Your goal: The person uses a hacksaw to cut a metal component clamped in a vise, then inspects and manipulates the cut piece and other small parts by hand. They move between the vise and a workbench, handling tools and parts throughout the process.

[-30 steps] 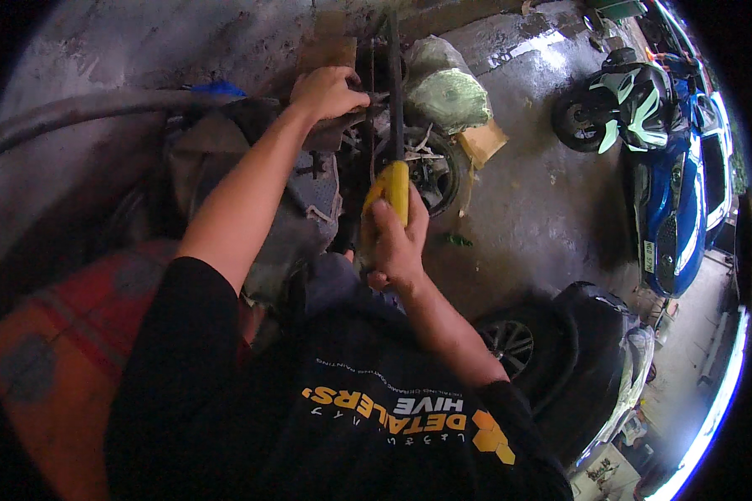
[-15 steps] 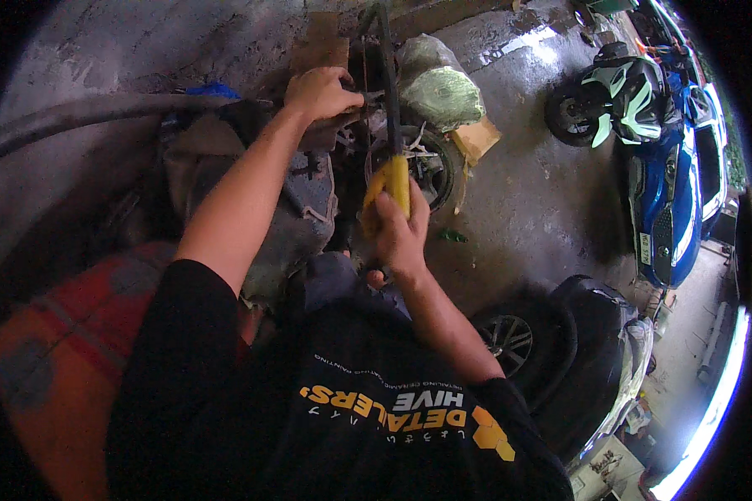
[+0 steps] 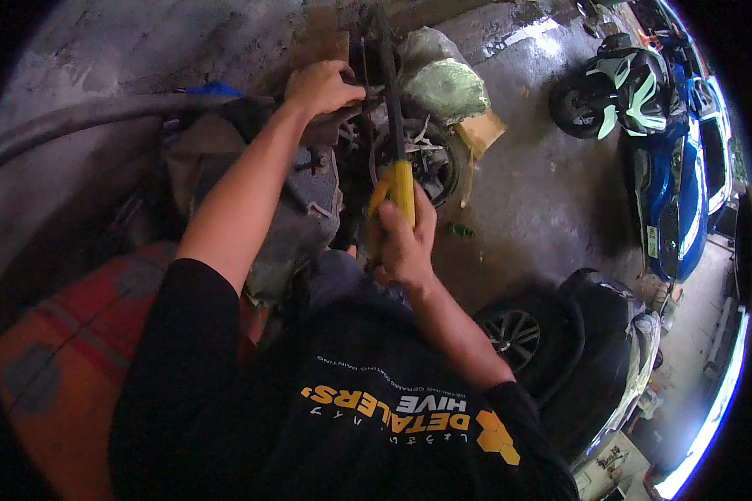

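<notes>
At centre, the right grip [image 3: 405, 236] held the saw [image 3: 404, 190]; at upper centre, the left grip [image 3: 322, 89] was near the board [image 3: 332, 52], its closure impossible to tell

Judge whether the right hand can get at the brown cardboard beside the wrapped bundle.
Probably not as things stand: the right hand is wrapped around the yellow handle of the saw, and the brown cardboard lies farther out. It would likely need freeing first.
</notes>
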Tool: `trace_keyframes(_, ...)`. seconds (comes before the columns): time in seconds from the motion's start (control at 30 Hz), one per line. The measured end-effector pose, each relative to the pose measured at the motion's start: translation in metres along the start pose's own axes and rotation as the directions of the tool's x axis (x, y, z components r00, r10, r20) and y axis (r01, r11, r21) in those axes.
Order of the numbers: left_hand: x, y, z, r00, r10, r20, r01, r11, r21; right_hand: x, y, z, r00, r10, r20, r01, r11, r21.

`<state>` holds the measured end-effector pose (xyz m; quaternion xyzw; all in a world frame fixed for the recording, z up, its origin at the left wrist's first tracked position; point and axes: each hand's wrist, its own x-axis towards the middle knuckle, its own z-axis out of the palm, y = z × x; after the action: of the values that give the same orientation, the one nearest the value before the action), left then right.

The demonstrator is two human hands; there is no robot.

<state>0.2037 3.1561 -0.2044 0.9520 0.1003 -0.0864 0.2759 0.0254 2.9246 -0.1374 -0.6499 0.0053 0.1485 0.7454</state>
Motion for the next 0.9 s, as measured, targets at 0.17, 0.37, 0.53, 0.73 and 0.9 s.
trace_keyframes(0.17,-0.003,0.006,-0.007,0.998,-0.015,0.065,0.017,1.0,-0.024,0.026,-0.002,0.012,0.998,0.034,-0.044,-0.034,0.999,0.021)
trace_keyframes(0.37,-0.002,0.002,0.002,1.0,0.011,0.006,-0.011,1.0,0.011,0.019,-0.005,0.006,0.998,0.062,0.017,-0.063,0.997,0.041)
trace_keyframes(0.53,0.003,-0.007,-0.001,0.998,0.017,0.067,-0.013,0.998,-0.054,0.019,-0.004,0.01,0.992,0.109,-0.056,-0.107,0.993,0.043)
trace_keyframes(0.73,0.002,-0.005,0.0,0.997,0.06,0.047,-0.058,0.997,-0.04,0.018,0.0,0.009,0.998,0.054,-0.011,-0.055,0.992,-0.112)
trace_keyframes(0.9,-0.008,-0.005,0.0,0.998,0.062,-0.001,-0.062,0.998,0.012,0.005,-0.004,0.013,1.0,0.013,-0.019,-0.013,0.999,-0.036)
